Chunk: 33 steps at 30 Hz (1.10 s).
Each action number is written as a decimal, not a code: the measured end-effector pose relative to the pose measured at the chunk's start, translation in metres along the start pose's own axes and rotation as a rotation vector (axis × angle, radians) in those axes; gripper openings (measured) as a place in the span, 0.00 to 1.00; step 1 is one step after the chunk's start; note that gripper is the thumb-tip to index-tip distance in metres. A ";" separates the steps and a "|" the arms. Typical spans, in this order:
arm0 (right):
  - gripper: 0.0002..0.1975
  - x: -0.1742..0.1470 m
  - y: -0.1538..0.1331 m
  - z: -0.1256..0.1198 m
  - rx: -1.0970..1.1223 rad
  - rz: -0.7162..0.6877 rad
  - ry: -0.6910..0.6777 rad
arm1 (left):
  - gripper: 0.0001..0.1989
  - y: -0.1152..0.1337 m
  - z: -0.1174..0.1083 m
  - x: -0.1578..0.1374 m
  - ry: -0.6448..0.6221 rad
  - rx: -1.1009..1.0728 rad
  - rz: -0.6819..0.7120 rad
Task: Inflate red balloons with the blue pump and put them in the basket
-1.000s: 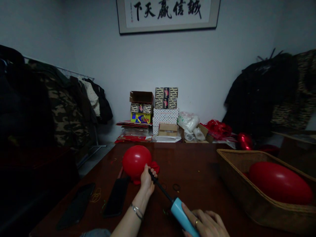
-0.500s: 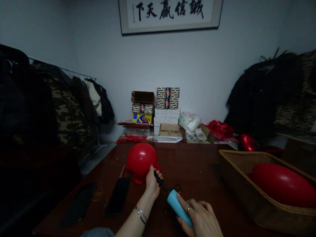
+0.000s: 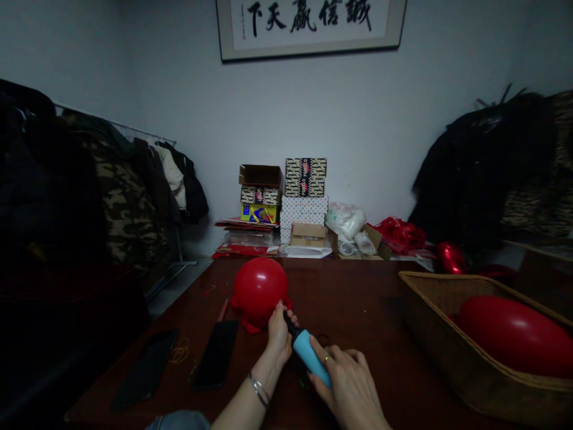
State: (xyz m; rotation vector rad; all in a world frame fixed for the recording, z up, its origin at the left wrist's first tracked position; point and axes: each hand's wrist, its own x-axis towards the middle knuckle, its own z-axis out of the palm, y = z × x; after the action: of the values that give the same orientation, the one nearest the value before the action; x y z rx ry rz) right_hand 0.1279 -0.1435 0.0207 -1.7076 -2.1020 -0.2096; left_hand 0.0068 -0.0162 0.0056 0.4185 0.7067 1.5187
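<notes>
A round, partly inflated red balloon [image 3: 259,289] rests on the dark wooden table, with bumpy lobes round its lower side. My left hand [image 3: 279,335] is closed at the balloon's near side, fingers wrapped round the black end of a hand-held balloon pump [image 3: 310,357]. The balloon's neck is hidden behind those fingers. Around the pump's light-blue barrel my right hand [image 3: 351,382] is closed, close behind the left. Only a short stretch of the black part shows between them.
On the left of the table [image 3: 344,298] lie two dark phones [image 3: 215,355] [image 3: 145,367], a yellow rubber band [image 3: 179,351] and a reddish stick [image 3: 224,309]. A wicker basket [image 3: 470,358] holding a large red balloon [image 3: 510,334] stands right. Boxes [image 3: 305,179] are stacked beyond.
My right hand has slid the blue barrel up and left towards my left hand, so less black shaft shows. My left hand keeps its grip at the balloon.
</notes>
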 end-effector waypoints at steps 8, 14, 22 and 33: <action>0.28 -0.010 0.002 0.004 -0.010 -0.034 0.013 | 0.13 0.003 -0.006 0.009 0.017 0.020 0.009; 0.30 -0.028 0.022 0.007 -0.011 -0.106 0.042 | 0.13 0.012 -0.013 0.020 0.034 0.024 0.055; 0.32 -0.044 0.042 0.001 0.021 -0.164 0.044 | 0.11 0.018 -0.014 0.025 0.049 -0.008 0.040; 0.27 -0.025 0.019 -0.006 0.023 -0.039 -0.046 | 0.12 0.015 -0.013 0.022 0.016 -0.051 0.039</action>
State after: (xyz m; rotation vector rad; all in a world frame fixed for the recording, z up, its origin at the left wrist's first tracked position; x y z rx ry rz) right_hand 0.1516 -0.1637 0.0132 -1.6749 -2.1633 -0.1585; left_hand -0.0146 0.0035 0.0020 0.3840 0.6738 1.5747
